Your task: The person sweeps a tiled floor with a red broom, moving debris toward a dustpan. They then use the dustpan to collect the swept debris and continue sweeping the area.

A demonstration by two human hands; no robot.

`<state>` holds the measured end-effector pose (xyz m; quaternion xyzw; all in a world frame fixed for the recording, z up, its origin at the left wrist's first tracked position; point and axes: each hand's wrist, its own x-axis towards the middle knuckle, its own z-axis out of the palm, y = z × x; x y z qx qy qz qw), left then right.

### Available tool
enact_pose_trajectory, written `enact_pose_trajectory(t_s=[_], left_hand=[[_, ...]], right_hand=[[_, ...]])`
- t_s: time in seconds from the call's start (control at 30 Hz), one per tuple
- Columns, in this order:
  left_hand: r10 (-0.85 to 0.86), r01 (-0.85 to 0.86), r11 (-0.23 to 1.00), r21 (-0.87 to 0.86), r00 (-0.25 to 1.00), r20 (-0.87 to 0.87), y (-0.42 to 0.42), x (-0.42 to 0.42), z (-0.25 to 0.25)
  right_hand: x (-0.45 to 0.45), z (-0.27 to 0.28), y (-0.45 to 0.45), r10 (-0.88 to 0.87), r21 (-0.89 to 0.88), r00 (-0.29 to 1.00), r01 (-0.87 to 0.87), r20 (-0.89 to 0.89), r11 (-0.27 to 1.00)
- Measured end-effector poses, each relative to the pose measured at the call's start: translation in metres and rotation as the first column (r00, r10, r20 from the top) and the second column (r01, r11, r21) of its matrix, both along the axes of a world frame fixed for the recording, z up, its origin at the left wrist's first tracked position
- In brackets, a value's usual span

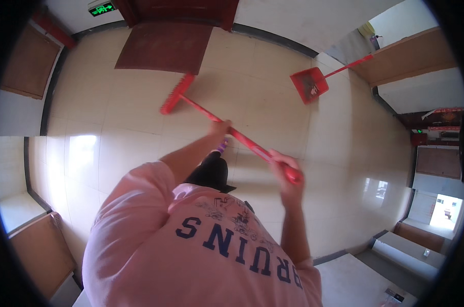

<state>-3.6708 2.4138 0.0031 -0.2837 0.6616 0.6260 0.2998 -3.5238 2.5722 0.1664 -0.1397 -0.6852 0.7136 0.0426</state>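
My left hand (219,128) grips the red handle of a long broom (203,110) partway along its length. Near the handle's end, my right hand (286,165) is wrapped around the thicker grip. The wide red broom head (177,95) is on the pale tiled floor (136,111), beside the near right corner of a dark red doormat (162,48). Off to the right on the floor sits a red long-handled dustpan (310,86) with some greyish debris in its pan. Its handle points towards a wooden door at the right.
A dark red door (178,11) stands behind the mat. An open brown wooden door (412,57) is at the upper right, another brown door (43,245) at the lower left. Dark skirting (274,38) edges the walls. My purple-strapped foot (223,145) is just below my left hand.
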Motion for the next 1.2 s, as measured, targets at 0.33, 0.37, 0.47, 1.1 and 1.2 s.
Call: enact_pose_trajectory(t_s=[0.33, 0.37, 0.47, 1.1, 1.2], left_hand=[[0.012, -0.003, 0.992, -0.122, 0.997, 0.077, 0.022, -0.072, -0.077], [-0.004, 0.015, 0.990, -0.142, 0.997, 0.077, 0.040, -0.075, -0.079], [-0.148, 0.164, 0.981, -0.107, 0.979, 0.143, 0.090, -0.085, -0.046], [-0.385, 0.338, 0.867, 0.366, 0.921, 0.061, 0.205, -0.095, 0.032], [-0.280, 0.278, 0.941, 0.195, 0.960, -0.014, 0.200, -0.146, 0.019]], right_hand=[[-0.084, -0.027, 0.026, 0.006, -0.054, 0.990, 0.002, 0.140, 0.999], [-0.087, -0.019, 0.038, -0.022, -0.038, 0.989, 0.028, 0.147, 0.999], [-0.092, 0.000, 0.069, -0.138, 0.052, 0.969, 0.130, 0.205, 0.990], [-0.102, 0.097, 0.117, -0.282, 0.417, 0.959, 0.267, -0.025, 0.869], [-0.138, 0.076, 0.112, -0.215, 0.310, 0.974, 0.227, -0.073, 0.923]])
